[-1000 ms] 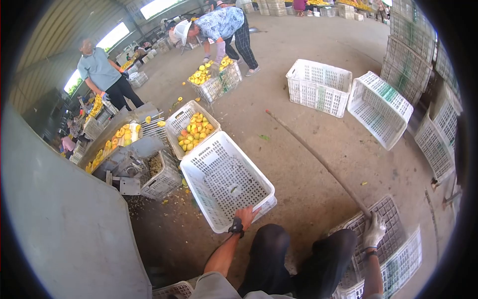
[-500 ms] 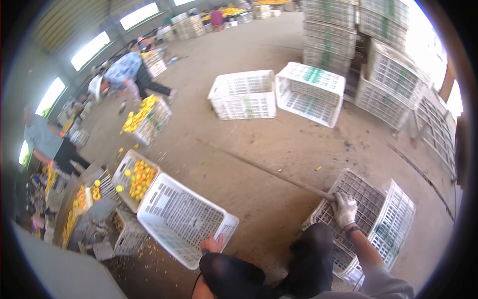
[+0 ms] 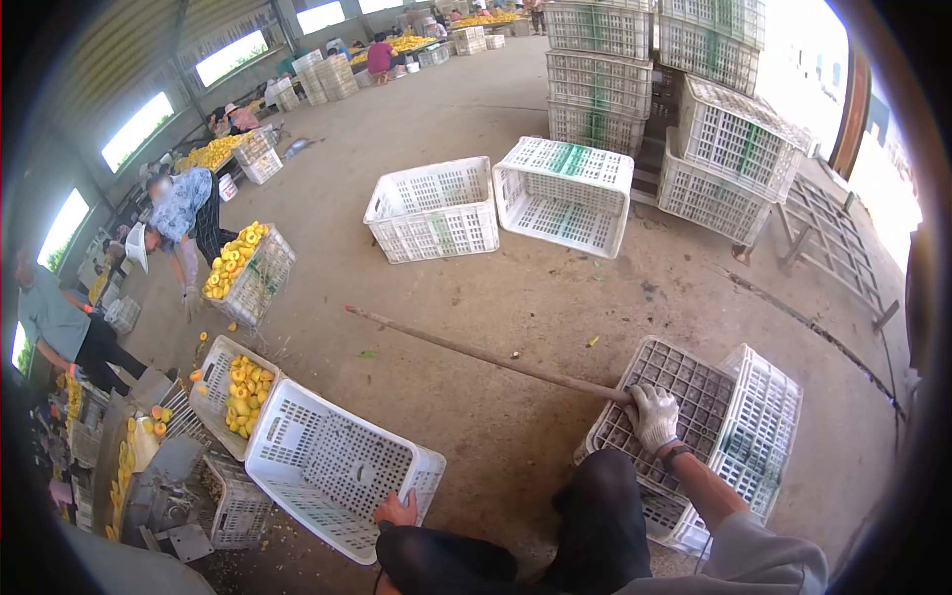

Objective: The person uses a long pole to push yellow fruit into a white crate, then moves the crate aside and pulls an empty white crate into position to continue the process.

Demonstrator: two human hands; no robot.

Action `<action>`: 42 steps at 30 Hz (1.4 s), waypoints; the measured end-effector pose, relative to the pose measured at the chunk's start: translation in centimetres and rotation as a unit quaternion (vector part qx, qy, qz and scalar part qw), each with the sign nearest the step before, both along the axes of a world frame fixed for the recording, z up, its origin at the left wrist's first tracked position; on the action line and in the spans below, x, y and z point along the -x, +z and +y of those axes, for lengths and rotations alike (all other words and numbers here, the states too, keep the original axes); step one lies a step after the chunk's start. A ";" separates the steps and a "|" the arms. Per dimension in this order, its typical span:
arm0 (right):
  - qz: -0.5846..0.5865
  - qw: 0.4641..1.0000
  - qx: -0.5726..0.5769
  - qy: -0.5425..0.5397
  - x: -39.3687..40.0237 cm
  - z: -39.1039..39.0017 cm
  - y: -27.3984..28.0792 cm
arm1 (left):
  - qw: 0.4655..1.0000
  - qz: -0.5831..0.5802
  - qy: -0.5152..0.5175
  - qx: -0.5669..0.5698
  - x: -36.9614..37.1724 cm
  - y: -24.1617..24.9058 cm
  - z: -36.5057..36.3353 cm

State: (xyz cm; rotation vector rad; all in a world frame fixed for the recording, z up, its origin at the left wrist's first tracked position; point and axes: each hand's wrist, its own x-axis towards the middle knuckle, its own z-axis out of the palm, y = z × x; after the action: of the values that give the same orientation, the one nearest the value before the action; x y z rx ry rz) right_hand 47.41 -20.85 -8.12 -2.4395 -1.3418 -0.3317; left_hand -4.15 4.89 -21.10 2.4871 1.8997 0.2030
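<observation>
My left hand, bare, is closed on the near edge of a white plastic crate. That crate lies tilted, its open side facing up, with a small scrap inside. My right hand wears a whitish work glove and is closed around the end of a long wooden stick. The stick slants away to the left over the floor. Beneath the gloved hand is an upturned crate with a dirty grid bottom, beside another white crate. A crate of yellow-orange halved fruit adjoins the tilted crate.
A metal machine stands at lower left. A bending person is beside a heaped fruit crate; another person stands farther left. Two white crates lie ahead, and tall crate stacks rise behind them. A metal frame is at right.
The view has shifted, so the crates and hands appear farther left. Both hands keep their holds on the crate and the stick. The bending person's arm now reaches down beside the heaped fruit crate.
</observation>
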 end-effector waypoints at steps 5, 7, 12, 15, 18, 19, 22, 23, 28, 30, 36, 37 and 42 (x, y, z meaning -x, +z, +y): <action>0.004 1.000 -0.003 0.003 0.2 0.1 0.4 | 1.000 0.004 0.007 0.007 0.2 -0.6 0.2; 0.014 1.000 -0.003 -0.001 0.0 0.0 0.6 | 1.000 -0.006 -0.008 -0.017 -0.3 -0.2 0.2; 0.001 1.000 -0.002 0.001 0.7 0.4 0.0 | 0.999 0.019 0.039 0.009 -0.2 -0.7 0.0; -0.001 1.000 0.006 0.003 1.0 0.9 -0.5 | 0.998 0.029 0.019 -0.047 -0.5 -0.3 -0.1; -0.017 1.000 0.012 -0.004 0.9 0.9 -1.4 | 0.998 0.008 0.048 0.037 -0.6 0.5 -0.2; -0.013 1.000 0.016 -0.014 0.9 0.9 -1.8 | 0.998 0.008 0.047 0.044 -0.7 0.8 -0.1; -0.028 0.999 0.019 -0.001 0.4 0.7 -2.6 | 0.997 0.004 0.052 0.057 -1.3 1.9 -0.3; -0.029 0.999 0.021 -0.002 0.3 0.7 -2.8 | 0.997 0.006 0.054 0.063 -1.5 2.4 -0.4; -0.032 0.999 0.012 0.004 0.5 0.7 -3.0 | 0.995 -0.018 0.053 0.084 -1.0 2.0 -0.2; -0.038 0.999 0.007 0.010 0.4 0.6 -3.1 | 0.995 -0.017 0.055 0.085 -1.0 1.9 -0.2; -0.039 0.999 0.008 0.010 0.4 0.6 -3.4 | 0.999 -0.005 -0.002 -0.047 -0.8 1.3 -0.3; -0.042 0.999 0.008 0.010 0.4 0.6 -3.4 | 0.999 -0.003 -0.002 -0.050 -0.7 1.2 -0.3; -0.037 0.999 0.009 0.008 0.5 0.6 -3.3 | 0.999 0.005 0.002 -0.043 -0.9 1.6 -0.3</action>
State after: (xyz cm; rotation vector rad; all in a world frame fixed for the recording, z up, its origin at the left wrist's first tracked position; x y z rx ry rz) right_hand 46.87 -20.24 -11.39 -2.4519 -1.4006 -0.4115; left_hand -3.28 4.59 -19.51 2.5424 1.9418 0.2777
